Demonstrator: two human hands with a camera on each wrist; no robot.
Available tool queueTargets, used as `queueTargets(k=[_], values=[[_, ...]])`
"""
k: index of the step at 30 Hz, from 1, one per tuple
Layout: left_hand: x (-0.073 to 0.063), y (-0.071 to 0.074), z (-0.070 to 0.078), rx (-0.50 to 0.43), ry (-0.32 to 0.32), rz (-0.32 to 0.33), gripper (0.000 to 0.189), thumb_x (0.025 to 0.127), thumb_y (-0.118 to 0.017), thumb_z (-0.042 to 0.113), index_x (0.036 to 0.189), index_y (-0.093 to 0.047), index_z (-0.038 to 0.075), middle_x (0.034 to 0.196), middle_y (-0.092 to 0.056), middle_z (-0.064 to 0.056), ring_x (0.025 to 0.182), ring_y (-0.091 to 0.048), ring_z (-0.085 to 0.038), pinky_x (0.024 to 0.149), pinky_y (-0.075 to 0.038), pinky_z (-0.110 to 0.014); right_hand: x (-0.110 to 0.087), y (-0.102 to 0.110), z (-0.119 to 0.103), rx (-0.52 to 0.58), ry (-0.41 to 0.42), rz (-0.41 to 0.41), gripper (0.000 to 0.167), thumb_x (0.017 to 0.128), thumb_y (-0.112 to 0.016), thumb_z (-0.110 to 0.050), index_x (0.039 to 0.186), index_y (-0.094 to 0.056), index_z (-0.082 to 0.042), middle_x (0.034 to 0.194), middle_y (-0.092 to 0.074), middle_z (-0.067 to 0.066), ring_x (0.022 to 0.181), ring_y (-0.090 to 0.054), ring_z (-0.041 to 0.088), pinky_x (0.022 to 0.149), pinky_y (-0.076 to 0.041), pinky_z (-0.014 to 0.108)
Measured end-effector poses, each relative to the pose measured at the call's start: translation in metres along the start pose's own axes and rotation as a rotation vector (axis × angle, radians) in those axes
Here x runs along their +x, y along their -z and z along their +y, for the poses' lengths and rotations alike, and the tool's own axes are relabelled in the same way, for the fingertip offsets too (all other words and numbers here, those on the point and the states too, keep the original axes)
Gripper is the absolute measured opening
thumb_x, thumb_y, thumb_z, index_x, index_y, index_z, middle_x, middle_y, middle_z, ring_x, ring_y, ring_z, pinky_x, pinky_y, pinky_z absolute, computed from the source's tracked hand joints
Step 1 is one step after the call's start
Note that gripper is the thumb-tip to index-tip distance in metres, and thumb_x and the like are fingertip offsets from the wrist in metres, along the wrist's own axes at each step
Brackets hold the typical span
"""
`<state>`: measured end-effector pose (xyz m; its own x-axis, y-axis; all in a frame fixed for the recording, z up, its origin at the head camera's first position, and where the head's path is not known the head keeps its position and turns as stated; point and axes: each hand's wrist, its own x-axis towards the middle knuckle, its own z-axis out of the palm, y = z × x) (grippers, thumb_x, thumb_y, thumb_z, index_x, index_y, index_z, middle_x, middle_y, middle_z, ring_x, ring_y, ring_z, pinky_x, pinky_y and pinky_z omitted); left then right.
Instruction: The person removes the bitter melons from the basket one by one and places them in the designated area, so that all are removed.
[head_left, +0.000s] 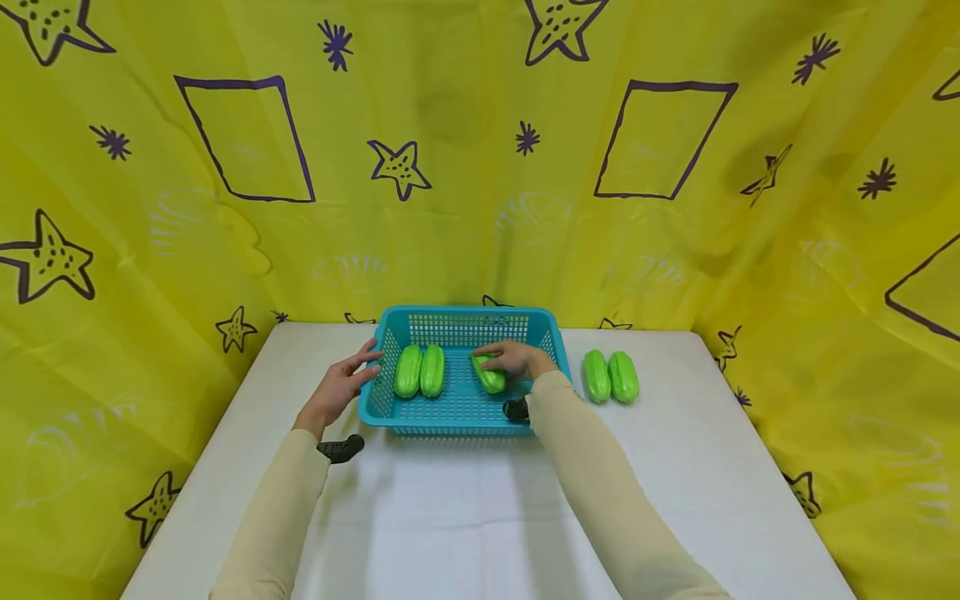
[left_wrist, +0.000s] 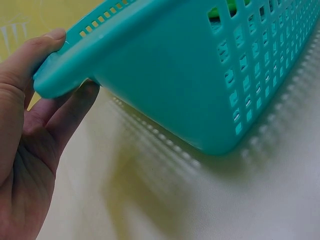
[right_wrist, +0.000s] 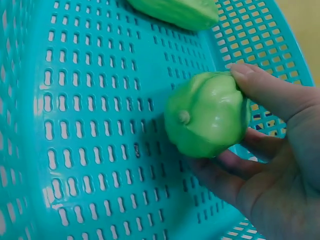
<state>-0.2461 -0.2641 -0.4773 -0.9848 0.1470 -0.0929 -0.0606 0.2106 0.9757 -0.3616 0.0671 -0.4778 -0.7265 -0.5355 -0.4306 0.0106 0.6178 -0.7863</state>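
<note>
A turquoise plastic basket with perforated walls stands on the white table. My left hand grips its left rim, thumb over the top and fingers underneath. Inside the basket, my right hand holds a bright green ribbed vegetable, like a short plump cucumber, thumb on one side and fingers on the other. Its stub end faces the right wrist camera, close over the basket floor. Two matching green vegetables, one left and one right, lie side by side in the basket's left half.
Two more green vegetables, one beside the other, lie on the white table just right of the basket. A yellow curtain with drawn stars hangs behind and along both sides.
</note>
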Motion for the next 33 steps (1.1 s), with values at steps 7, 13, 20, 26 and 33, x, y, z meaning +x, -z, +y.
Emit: queueTargets(k=[7, 13, 20, 26, 33], values=[[0.0, 0.001, 0.0, -0.001, 0.01, -0.001, 0.048, 0.103, -0.052, 0.019, 0.145, -0.043, -0.001, 0.163, -0.014, 0.001, 0.149, -0.006, -0.034, 0.109, -0.023, -0.066, 0.002, 0.009, 0.0, 0.029, 0.002, 0.069, 0.048, 0.096, -0.063, -0.029, 0.142, -0.053, -0.019, 0.151, -0.039, 0.016, 0.124, -0.05, 0.032, 0.096, -0.049, 0.05], [0.0, 0.0, -0.001, 0.003, 0.008, -0.002, 0.049, 0.102, -0.053, 0.02, 0.145, -0.043, -0.001, 0.163, -0.014, 0.0, 0.149, -0.005, -0.035, 0.109, -0.025, -0.065, -0.006, 0.022, -0.007, 0.036, 0.05, 0.12, 0.044, 0.096, -0.064, -0.023, 0.139, -0.057, -0.016, 0.142, -0.047, 0.019, 0.109, -0.059, 0.029, 0.088, -0.053, 0.046], [0.0, -0.001, 0.001, -0.007, 0.003, -0.001, 0.049, 0.102, -0.053, 0.019, 0.145, -0.042, -0.003, 0.163, -0.014, -0.001, 0.149, -0.005, -0.035, 0.109, -0.025, -0.064, -0.022, 0.031, -0.019, 0.015, 0.136, 0.29, 0.043, 0.096, -0.064, -0.024, 0.138, -0.058, -0.015, 0.135, -0.053, 0.023, 0.082, -0.061, 0.021, 0.073, -0.055, 0.042], [0.002, -0.001, -0.004, 0.0, 0.005, 0.002, 0.049, 0.102, -0.054, 0.021, 0.145, -0.043, -0.001, 0.163, -0.015, 0.0, 0.149, -0.006, -0.035, 0.109, -0.025, -0.065, -0.045, 0.03, -0.024, 0.131, 0.175, 0.417, 0.047, 0.098, -0.061, -0.03, 0.142, -0.054, -0.017, 0.133, -0.052, 0.021, 0.072, -0.057, 0.015, 0.062, -0.052, 0.031], [0.015, 0.005, -0.031, 0.052, -0.009, 0.024, 0.056, 0.099, -0.057, 0.038, 0.145, -0.046, 0.008, 0.163, -0.015, 0.007, 0.149, -0.008, -0.033, 0.108, -0.026, -0.066, -0.077, 0.034, -0.017, 0.204, 0.268, 0.513, 0.049, 0.099, -0.059, -0.033, 0.145, -0.049, -0.02, 0.141, -0.045, 0.018, 0.105, -0.057, 0.03, 0.081, -0.051, 0.041]])
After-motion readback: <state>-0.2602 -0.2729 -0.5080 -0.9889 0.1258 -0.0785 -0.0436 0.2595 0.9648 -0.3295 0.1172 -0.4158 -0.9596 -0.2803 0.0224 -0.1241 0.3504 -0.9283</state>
